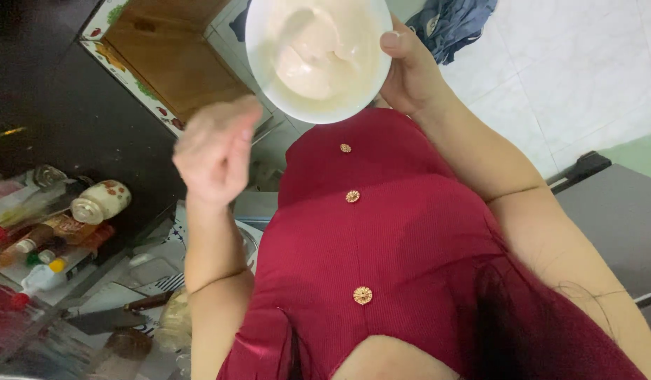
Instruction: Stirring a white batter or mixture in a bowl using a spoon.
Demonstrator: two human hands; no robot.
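My right hand (412,74) grips the rim of a white bowl (269,77) from the right, with the thumb over the edge. The bowl holds a pale, creamy, smooth mixture (315,53) and is raised in front of my red buttoned dress (381,239). My left hand (214,151) is lifted just below and left of the bowl. Its fingers are curled together and blurred, and nothing shows in them. The two hands are apart, and the left one does not touch the bowl.
A wooden board with a fruit-patterned border (167,56) lies on the dark counter at upper left. Sauce bottles (37,246) and a flowered ceramic jar (100,202) crowd the left edge, with a knife (121,313) below. A blue cloth (452,21) lies on the white tiled floor.
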